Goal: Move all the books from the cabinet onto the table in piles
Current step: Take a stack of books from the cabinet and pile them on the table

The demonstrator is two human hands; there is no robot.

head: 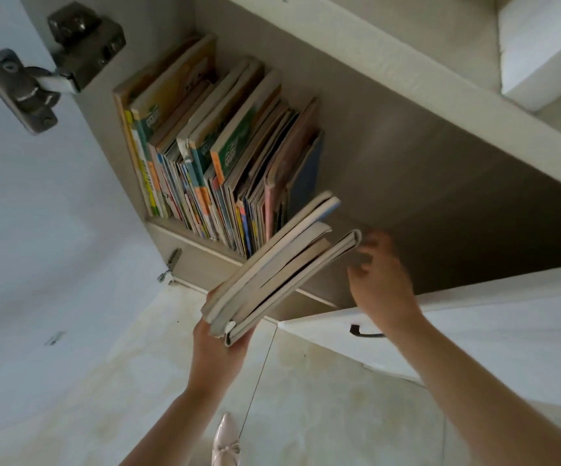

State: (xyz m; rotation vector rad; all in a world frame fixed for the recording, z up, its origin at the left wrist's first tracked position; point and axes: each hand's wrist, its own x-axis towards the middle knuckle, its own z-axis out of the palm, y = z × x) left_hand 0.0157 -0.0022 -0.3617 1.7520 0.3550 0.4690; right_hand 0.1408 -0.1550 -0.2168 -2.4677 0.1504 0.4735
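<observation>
A row of several colourful books [211, 156] stands upright at the left end of the cabinet shelf [205, 260]. My left hand [218, 351] grips the near end of a bundle of several books [272, 270], which is tilted out past the shelf's front edge. My right hand [383, 277] is motion-blurred, with loosely curled fingers just beside the bundle's far end. It holds nothing that I can see. The right part of the shelf is bare. No table is in view.
The left cabinet door [37, 230] stands open with its metal hinge [37, 72] close to me. A white door with a dark handle [366, 332] juts out below my right arm. A white box [541, 45] sits on the shelf above. Tiled floor and a shoe [227, 442] lie below.
</observation>
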